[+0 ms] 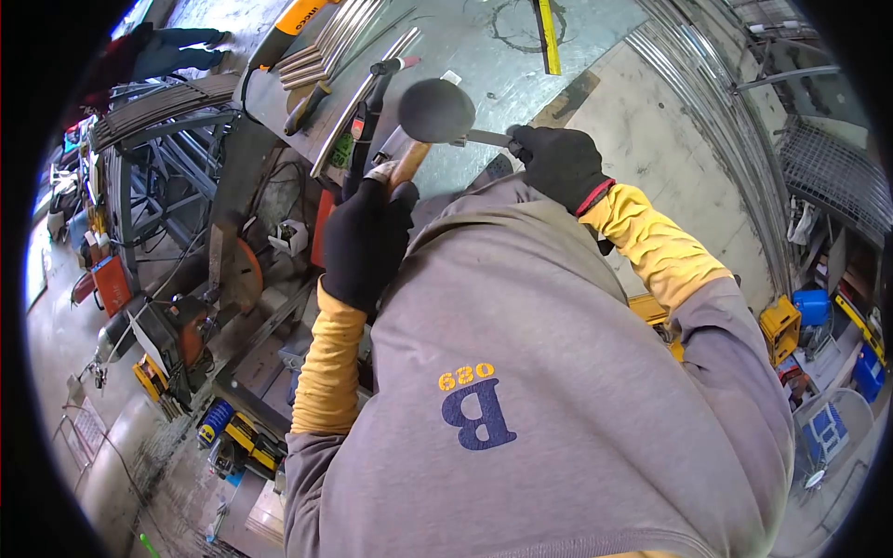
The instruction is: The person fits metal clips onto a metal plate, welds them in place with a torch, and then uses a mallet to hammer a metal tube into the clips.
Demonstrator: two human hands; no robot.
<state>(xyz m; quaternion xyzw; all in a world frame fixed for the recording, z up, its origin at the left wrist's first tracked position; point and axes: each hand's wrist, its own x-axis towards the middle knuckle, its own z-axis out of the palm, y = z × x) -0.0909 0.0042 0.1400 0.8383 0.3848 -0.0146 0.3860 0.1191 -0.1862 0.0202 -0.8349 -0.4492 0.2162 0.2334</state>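
Observation:
My left hand [365,237], in a black glove, is wrapped round the wooden handle [410,164] of a mallet. Its round dark head [436,111] is raised toward the camera, over the metal table. On the other side my right hand [561,167], also black-gloved, pinches one end of a flat grey metal strip [487,138]. The strip's far end runs up to the mallet head, which covers part of it in this view. Beside my left hand lies a black torch-like tool [366,121] with a reddish tip.
The metal table [446,42] bears several metal tubes [326,42], a screwdriver-like handle [307,108], an orange tool [299,17] and a yellow ruler [547,37]. Long metal bars [712,112] line the right. A disc-bladed machine [244,274] stands at left. Another person's legs [177,51] show top left.

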